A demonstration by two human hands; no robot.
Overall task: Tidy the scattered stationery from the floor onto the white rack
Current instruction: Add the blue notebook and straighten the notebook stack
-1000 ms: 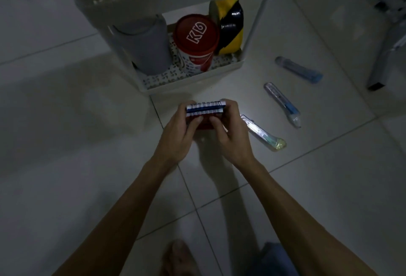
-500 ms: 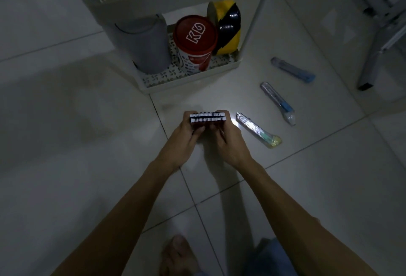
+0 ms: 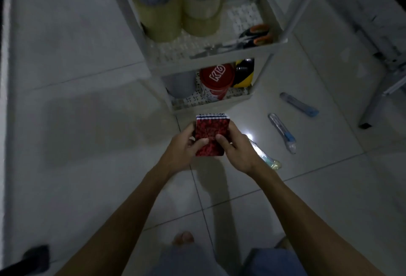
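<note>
A small red spiral notebook (image 3: pixel 211 131) is held in both hands, cover facing me, its wire binding toward the white rack (image 3: pixel 219 56). My left hand (image 3: pixel 183 147) grips its left edge and my right hand (image 3: pixel 236 150) its right edge. Three utility knives lie on the floor to the right: a yellowish one (image 3: pixel 267 158) partly behind my right hand, a clear and blue one (image 3: pixel 282 133), and a blue one (image 3: pixel 298 104) farthest away.
The rack's middle shelf holds two clear tape rolls (image 3: pixel 178 5) and orange-handled scissors (image 3: pixel 254 36). Its bottom shelf holds a red-lidded tub (image 3: pixel 216 80), a grey container (image 3: pixel 181 84) and yellow-black tape (image 3: pixel 243 72). A metal frame leg (image 3: pixel 377 104) stands at right.
The notebook was tilted from edge-on to cover-up in my hands and raised. The view lifted, so the rack's middle shelf came into sight.
</note>
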